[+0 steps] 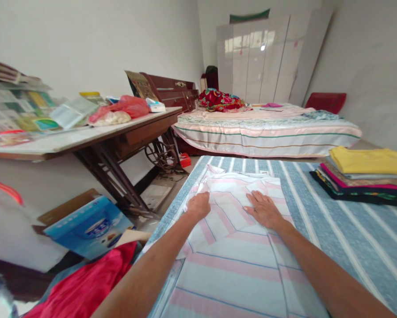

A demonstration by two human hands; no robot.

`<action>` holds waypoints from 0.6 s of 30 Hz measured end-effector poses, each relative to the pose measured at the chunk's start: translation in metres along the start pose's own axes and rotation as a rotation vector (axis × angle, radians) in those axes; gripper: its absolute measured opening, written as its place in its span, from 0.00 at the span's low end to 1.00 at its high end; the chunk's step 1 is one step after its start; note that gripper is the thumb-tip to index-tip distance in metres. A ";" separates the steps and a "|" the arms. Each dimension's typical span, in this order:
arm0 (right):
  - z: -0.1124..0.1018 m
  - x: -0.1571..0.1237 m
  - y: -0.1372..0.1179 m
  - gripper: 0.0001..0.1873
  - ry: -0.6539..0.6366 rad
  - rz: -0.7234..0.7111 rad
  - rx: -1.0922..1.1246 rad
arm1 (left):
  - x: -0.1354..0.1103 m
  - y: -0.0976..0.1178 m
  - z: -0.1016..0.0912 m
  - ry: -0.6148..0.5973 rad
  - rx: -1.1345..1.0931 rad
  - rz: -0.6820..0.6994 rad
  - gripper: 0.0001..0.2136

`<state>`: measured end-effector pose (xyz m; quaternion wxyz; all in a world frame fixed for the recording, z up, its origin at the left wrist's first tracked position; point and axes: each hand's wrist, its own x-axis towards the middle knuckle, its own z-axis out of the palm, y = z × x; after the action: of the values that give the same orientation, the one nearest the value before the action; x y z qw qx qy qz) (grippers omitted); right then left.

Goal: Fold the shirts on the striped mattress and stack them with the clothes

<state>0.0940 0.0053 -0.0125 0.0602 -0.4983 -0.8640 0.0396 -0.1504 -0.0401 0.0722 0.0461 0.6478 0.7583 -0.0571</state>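
A white shirt with pink bands and thin blue lines lies partly folded on a blue-and-white striped bed cover. At the shirt's left edge my left hand is closed, with a bunched bit of the striped cloth at its fingers. My right hand rests flat on the shirt's upper right part, fingers spread. The shirt's far edge lies just beyond both hands, and its near end runs out of view at the bottom.
Folded clothes are stacked at right, yellow on top. A sewing-machine table carrying bags and boxes stands left, with a blue carton below. Red cloth lies near left. Beyond are another bed and a wardrobe.
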 end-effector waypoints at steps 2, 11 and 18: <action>-0.001 0.000 0.000 0.36 0.004 -0.003 -0.004 | -0.004 0.000 0.001 0.010 0.020 -0.005 0.15; -0.002 -0.001 -0.001 0.36 0.006 -0.008 -0.012 | -0.024 0.023 0.001 0.171 0.077 0.121 0.16; 0.000 0.000 0.000 0.37 -0.008 0.006 -0.028 | -0.025 0.067 0.040 0.172 -0.021 0.381 0.14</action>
<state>0.0939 0.0055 -0.0126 0.0496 -0.5014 -0.8633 0.0299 -0.0807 -0.0597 0.0347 -0.0024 0.7814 0.6239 0.0161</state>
